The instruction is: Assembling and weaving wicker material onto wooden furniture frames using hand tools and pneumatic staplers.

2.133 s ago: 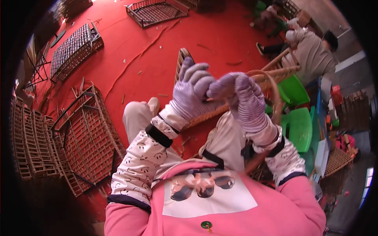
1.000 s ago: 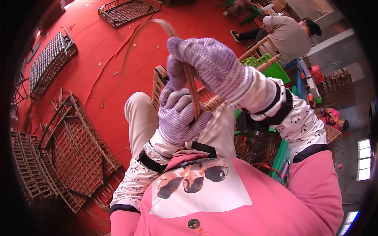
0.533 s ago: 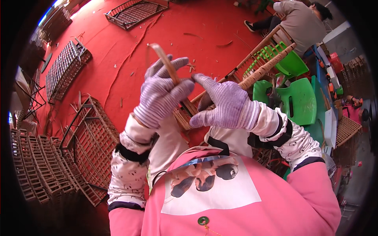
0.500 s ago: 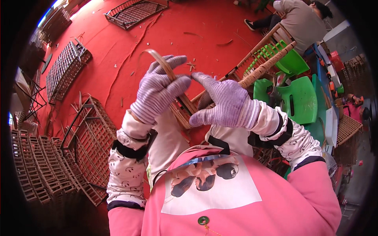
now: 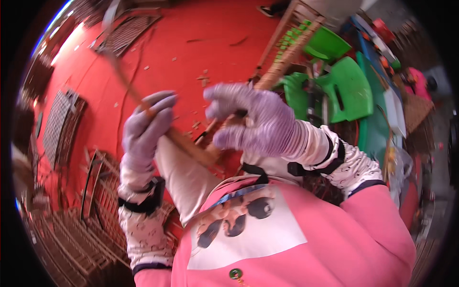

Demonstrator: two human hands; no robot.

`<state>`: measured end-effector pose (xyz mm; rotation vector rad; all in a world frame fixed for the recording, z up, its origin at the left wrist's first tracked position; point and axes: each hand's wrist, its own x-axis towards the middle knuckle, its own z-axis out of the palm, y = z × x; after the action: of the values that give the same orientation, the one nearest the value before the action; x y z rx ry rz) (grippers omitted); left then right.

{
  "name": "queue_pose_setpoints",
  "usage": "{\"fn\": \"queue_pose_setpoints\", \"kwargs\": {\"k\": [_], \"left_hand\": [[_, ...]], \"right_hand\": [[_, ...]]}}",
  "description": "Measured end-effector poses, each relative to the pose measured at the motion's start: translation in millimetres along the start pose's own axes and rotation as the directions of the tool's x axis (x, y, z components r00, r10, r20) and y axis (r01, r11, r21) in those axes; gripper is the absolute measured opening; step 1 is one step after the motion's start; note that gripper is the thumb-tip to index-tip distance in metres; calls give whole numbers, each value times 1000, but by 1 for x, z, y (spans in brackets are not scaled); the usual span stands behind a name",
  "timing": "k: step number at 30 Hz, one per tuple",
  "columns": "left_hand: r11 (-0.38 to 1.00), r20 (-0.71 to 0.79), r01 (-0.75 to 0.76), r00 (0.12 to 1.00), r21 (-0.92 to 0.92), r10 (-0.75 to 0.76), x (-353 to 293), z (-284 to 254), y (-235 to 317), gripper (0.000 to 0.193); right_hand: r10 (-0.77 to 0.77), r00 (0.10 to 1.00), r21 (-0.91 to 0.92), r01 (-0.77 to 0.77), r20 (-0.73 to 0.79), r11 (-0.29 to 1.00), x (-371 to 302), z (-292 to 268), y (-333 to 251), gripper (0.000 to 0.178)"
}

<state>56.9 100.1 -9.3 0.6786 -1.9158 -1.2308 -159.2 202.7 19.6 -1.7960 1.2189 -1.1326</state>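
My left hand (image 5: 147,128), in a purple striped glove, is closed around a long, flat brown cane strip (image 5: 186,147). The strip's far end is smeared by motion and rises up and left; its near end slants down over my lap. To the right, my right hand (image 5: 265,119) wears a matching glove. Its fingers and thumb stretch leftward with a gap between them. Behind this hand runs a wrapped wicker frame (image 5: 284,60), from the upper right down toward my lap. The hand overlaps part of the frame, and whether the palm touches it is hidden.
Green plastic chairs (image 5: 351,88) stand to the right beside a blue-green bench (image 5: 366,115) with tools and boxes. Woven panels (image 5: 62,124) lie on the red floor (image 5: 191,52) at left, with more stacked at lower left (image 5: 67,244). A person's shoe (image 5: 265,10) shows at the top.
My left hand has moved left and down, away from my right hand, drawing the strip along. My right hand has shifted slightly left, its fingers spread more. The whole view has shifted and blurred.
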Motion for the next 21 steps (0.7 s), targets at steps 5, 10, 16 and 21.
{"fn": "queue_pose_setpoints", "kwargs": {"k": [5,10,16,21], "left_hand": [[998,-93,-57,994,0,57,-12,-11,-22,25],[963,-97,-162,978,215,186,-18,-23,-58,29],[863,-41,-143,982,484,186,-14,-19,-21,25],[944,-65,-24,997,329,48,10,-2,-4,23]], "right_hand": [[225,624,201,-110,-749,973,-50,-124,107,49],[794,223,463,-711,-565,529,-174,-245,290,73],[764,-16,28,-1000,-646,2,-144,-208,368,117],[472,781,-359,-614,-410,704,-237,-255,418,25]]}}
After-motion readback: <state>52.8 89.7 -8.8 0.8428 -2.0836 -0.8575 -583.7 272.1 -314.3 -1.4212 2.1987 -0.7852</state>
